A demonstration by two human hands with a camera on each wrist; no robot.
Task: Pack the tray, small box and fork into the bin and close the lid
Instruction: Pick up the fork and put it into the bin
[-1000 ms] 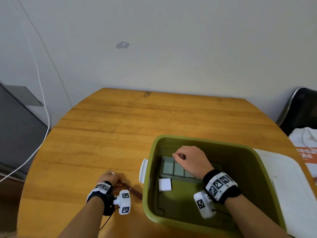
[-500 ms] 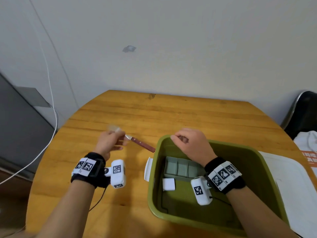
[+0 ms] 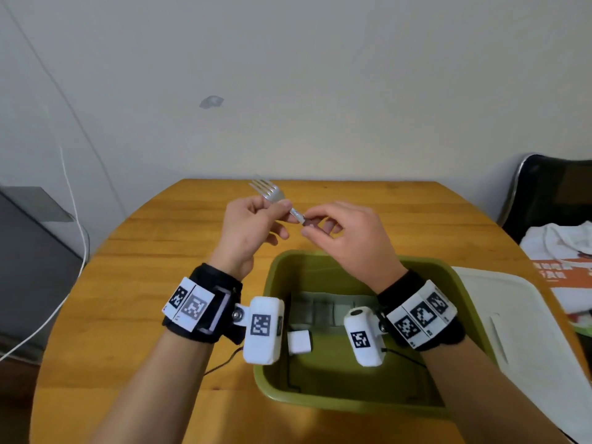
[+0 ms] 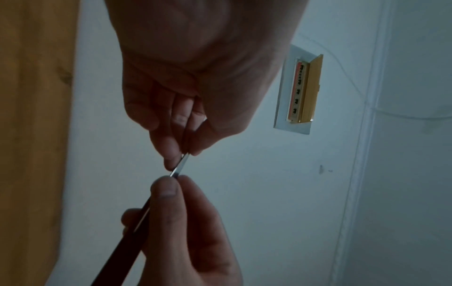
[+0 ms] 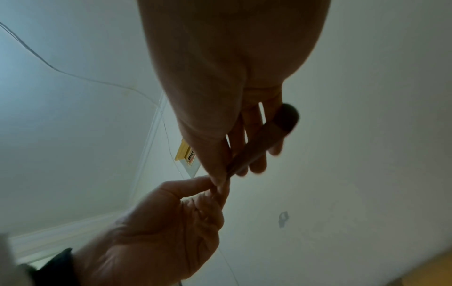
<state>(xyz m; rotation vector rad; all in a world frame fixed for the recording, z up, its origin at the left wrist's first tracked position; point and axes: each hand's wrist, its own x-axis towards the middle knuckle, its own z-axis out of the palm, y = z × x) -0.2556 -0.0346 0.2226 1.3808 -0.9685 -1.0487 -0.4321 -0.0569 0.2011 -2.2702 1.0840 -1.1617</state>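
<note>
Both hands hold a fork point(image 3: 272, 195) in the air beyond the far rim of the olive green bin point(image 3: 467, 302). My left hand point(image 3: 256, 222) pinches the metal neck just below the tines, which point up and away. My right hand point(image 3: 336, 229) pinches the dark handle point(image 4: 122, 245) where it meets the neck point(image 4: 181, 164); the handle's end point(image 5: 286, 118) runs under the fingers. Inside the bin lie a grey divided tray point(image 3: 323, 310) and a small white box point(image 3: 299, 342), both partly hidden by the wrist cameras.
The bin stands on a round wooden table point(image 3: 144, 283). Its white lid point(image 3: 528, 347) lies flat to the right of it. Further right are a black chair point(image 3: 551, 193) and white cloth point(image 3: 563, 245). A white cable point(image 3: 73, 200) hangs by the wall at left.
My left hand lifted the fork off the table and carried it up and right. The right hand came out of the bin and took hold of the fork's handle.
</note>
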